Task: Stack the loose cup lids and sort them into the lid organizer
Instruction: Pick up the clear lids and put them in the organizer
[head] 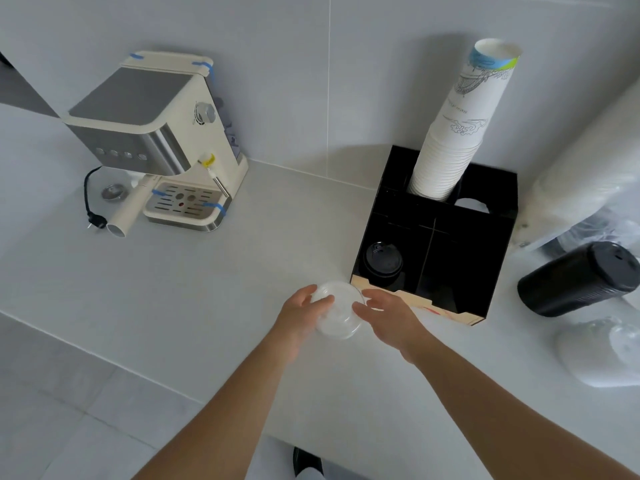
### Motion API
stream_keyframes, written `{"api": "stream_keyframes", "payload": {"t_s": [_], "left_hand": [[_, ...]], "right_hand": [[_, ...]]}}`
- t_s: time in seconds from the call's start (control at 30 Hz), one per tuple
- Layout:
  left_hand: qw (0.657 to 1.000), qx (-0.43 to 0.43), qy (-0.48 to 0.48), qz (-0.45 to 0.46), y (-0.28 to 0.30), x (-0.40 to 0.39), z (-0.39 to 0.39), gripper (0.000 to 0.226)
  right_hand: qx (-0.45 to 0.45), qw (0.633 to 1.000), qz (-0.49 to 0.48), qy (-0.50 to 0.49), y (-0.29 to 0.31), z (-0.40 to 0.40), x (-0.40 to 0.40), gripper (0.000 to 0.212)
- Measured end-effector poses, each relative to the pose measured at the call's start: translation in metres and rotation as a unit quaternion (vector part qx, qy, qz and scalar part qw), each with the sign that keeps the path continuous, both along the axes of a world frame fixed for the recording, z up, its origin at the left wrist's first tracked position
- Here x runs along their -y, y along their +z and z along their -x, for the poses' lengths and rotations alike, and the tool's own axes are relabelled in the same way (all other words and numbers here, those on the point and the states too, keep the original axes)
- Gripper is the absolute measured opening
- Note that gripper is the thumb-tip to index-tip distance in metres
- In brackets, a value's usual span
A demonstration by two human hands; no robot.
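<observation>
A small stack of clear plastic lids [341, 315] sits between my two hands just in front of the black lid organizer [498, 237]. My left hand [304, 315] grips the stack's left side with fingers curled over the rim. My right hand [388, 315] touches its right edge with the fingertips. A stack of black lids [382, 261] stands in the organizer's front left compartment. The front right compartment looks dark, its contents hidden.
A tall stack of paper cups [457, 133] leans out of the organizer's back slot. A sleeve of black lids [578, 278] and bagged clear lids [602, 355] lie to the right. An espresso machine [156, 140] stands at the back left on the white counter [173, 306].
</observation>
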State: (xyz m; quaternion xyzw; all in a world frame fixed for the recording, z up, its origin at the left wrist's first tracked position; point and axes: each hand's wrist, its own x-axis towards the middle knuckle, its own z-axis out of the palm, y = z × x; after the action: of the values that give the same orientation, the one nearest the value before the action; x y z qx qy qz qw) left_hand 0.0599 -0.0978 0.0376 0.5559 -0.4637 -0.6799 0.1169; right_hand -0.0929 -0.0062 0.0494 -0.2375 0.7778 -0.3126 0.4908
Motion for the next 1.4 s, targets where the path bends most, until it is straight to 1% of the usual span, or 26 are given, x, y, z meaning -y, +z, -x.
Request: {"api": "stream_keyframes", "payload": {"t_s": [0.07,0.17,0.23,0.33,0.37,0.47,0.5,0.67,0.9,1.1,1.23,1.4], "left_hand": [[1.0,-0.005,-0.008,-0.006,-0.004,0.002,0.0,0.049],[1.0,0.001,-0.012,-0.026,-0.006,0.005,-0.003,0.059],[0.999,0.008,-0.029,-0.031,-0.007,0.007,-0.005,0.059],[0.998,0.02,-0.058,-0.025,-0.01,0.01,-0.006,0.056],[0.997,0.024,-0.065,-0.021,-0.011,0.012,-0.006,0.05],[0.996,0.036,-0.078,-0.003,-0.014,0.014,-0.005,0.019],[0.996,0.041,-0.083,0.003,-0.014,0.015,-0.005,0.016],[0.991,0.076,-0.102,0.029,-0.019,0.017,-0.006,0.037],[0.992,0.082,-0.094,0.003,-0.021,0.021,-0.005,0.033],[0.996,0.037,-0.056,-0.063,-0.02,0.016,-0.008,0.036],[0.994,0.013,-0.025,-0.108,-0.022,0.008,-0.013,0.041],[0.995,0.007,-0.011,-0.099,-0.013,0.003,-0.013,0.044]], "right_hand": [[0.004,1.0,-0.006,-0.003,-0.006,-0.002,0.003,0.05],[0.015,1.0,-0.015,-0.022,-0.013,-0.001,0.007,0.047],[0.032,0.999,-0.022,-0.037,-0.016,0.002,0.008,0.046],[0.04,0.998,-0.031,-0.043,-0.022,0.004,0.006,0.051],[0.04,0.998,-0.033,-0.044,-0.023,0.005,0.006,0.051],[0.06,0.996,-0.037,-0.06,-0.027,0.005,0.007,0.052],[0.071,0.995,-0.036,-0.066,-0.027,0.005,0.007,0.051],[0.104,0.99,-0.042,-0.084,-0.03,0.004,0.006,0.052],[0.138,0.986,-0.033,-0.091,-0.034,0.002,0.006,0.051],[0.2,0.973,-0.013,-0.116,-0.037,0.003,0.006,0.044],[0.204,0.971,-0.006,-0.126,-0.034,0.004,0.003,0.04],[0.217,0.966,0.001,-0.14,-0.027,0.001,-0.007,0.038]]}}
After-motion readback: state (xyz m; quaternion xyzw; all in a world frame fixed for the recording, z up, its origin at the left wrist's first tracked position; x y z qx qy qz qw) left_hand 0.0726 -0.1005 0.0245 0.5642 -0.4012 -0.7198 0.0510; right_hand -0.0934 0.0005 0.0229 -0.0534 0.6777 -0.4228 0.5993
